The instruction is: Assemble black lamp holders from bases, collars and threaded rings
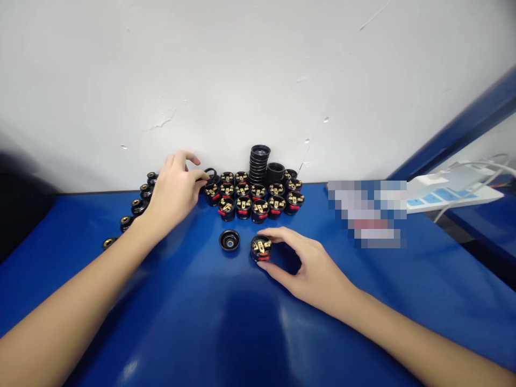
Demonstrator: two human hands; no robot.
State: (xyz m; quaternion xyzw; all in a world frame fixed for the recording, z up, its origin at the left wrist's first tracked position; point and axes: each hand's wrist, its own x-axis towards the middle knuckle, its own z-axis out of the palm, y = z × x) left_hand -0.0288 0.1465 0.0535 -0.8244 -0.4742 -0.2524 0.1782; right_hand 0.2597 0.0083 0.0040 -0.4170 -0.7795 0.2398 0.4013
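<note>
Between the thumb and fingers of my right hand [310,263] is a round black connector insert [261,247] with brass contacts and a red tab, upright at the table surface. Just left of it lies a shallow black cap [229,240], hollow side up. My left hand [177,185] reaches to the back and pinches a thin black ring [210,173] at the left end of the grouped parts. Several similar inserts [243,207] with brass contacts and red tabs stand in rows ahead of my hands. My left fingers partly hide what lies under the ring.
Behind the inserts rise a stack of black caps [259,164] and a wider black collar [276,172], close to the white wall [242,70]. Black fittings with brass centres [138,206] line the left, partly behind my forearm. A power strip [455,196] with cables lies right, beside a blurred patch.
</note>
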